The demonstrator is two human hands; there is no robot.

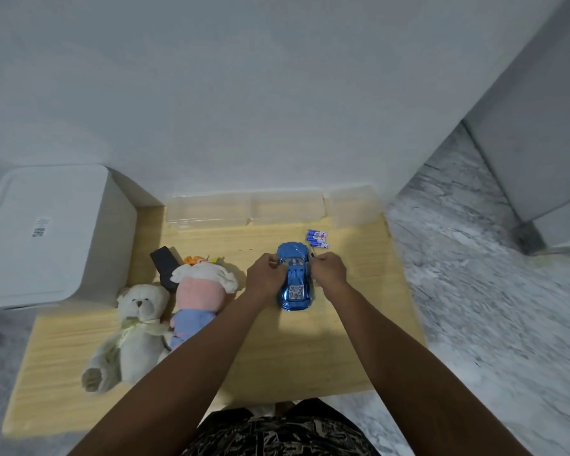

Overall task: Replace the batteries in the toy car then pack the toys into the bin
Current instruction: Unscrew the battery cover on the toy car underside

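Battery step just starting — toy car point(294, 284) sat upright on the desk point(277, 350), left hand point(264, 278) and right hand point(330, 270) apparently gripping its sides with curled fingers. Next, likely: flip it for the battery cover; fresh batteries point(317, 239) lay just beyond.

arms: bare, sleeveless | shorts point(277, 432): dark, pale abstract print
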